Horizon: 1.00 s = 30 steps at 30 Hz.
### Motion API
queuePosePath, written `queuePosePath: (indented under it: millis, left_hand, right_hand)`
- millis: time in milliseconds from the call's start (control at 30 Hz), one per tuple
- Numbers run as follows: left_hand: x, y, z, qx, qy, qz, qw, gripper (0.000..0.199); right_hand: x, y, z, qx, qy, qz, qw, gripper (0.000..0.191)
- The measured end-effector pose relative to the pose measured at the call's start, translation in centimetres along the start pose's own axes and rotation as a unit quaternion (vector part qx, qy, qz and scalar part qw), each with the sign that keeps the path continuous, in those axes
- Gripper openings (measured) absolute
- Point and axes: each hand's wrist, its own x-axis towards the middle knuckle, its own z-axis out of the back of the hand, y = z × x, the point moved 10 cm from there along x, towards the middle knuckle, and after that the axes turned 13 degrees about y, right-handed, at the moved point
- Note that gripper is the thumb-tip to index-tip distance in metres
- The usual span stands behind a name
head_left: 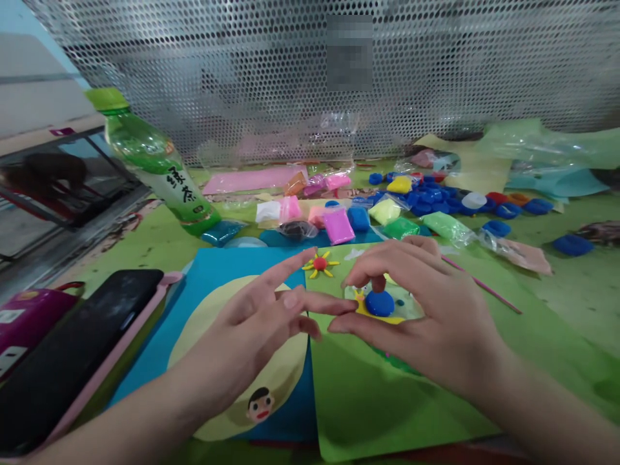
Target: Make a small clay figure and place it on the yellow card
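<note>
My left hand (271,316) reaches across the middle, its index finger stretched out and another finger pointing at the tip of my right thumb. My right hand (431,303) arches over a yellow clay snail (359,298) with a round blue clay shell (380,302). Its thumb and fingers are apart, one fingertip close above the shell; whether it touches cannot be made out. The snail appears on a green sheet (387,407), partly hidden by the hand. Near my left index fingertip is a clay sun (320,263) with a red centre and yellow rays.
A blue sheet (290,423) bears a cream oval (213,342) and a small clay face (260,405). At left are a phone (92,349) and a green tea bottle (155,168). Clay packets (338,225) and blue caps (431,197) lie behind; a pink stick (484,285) rests right.
</note>
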Motion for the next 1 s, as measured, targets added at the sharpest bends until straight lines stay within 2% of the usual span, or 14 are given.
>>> queuePosePath:
  millis: [100, 200, 333, 500, 567, 667, 833, 1000]
  left_hand:
    - [0.2, 0.6, -0.6, -0.118, 0.029, 0.005, 0.993, 0.054]
    - [0.3, 0.7, -1.1, -0.156, 0.053, 0.012, 0.986, 0.046]
    - [0.3, 0.7, -1.0, -0.158, 0.061, 0.004, 0.985, 0.051]
    - [0.5, 0.6, -1.3, -0.144, 0.085, -0.016, 0.986, 0.042]
    - [0.6, 0.5, -1.4, -0.129, 0.087, -0.023, 0.988, 0.044]
    - [0.5, 0.9, -2.5, -0.148, 0.118, -0.007, 0.982, 0.048]
    - [0.1, 2.0, -3.8, -0.184, 0.144, 0.040, 0.971, 0.030]
    - [0.0, 2.6, -4.1, -0.173, 0.172, 0.062, 0.968, 0.039]
  right_hand:
    - [-0.1, 0.2, 0.3, 0.006, -0.016, 0.008, 1.000, 0.026]
    - [-0.1, 0.4, 0.6, 0.011, -0.024, 0.011, 1.000, 0.023]
    - [-0.2, 0.7, 0.7, 0.011, -0.026, 0.028, 0.999, 0.021]
    - [-0.2, 0.9, 0.6, 0.006, -0.017, 0.030, 0.999, 0.024]
    - [-0.2, 1.0, 0.6, 0.013, -0.016, 0.031, 0.999, 0.023]
    - [-0.3, 1.5, 0.8, 0.024, -0.016, 0.040, 0.999, 0.021]
    - [-0.3, 3.0, 0.5, 0.008, -0.008, 0.081, 0.997, 0.022]
    - [-0.2, 2.9, -0.6, -0.008, 0.021, 0.068, 0.997, 0.022]
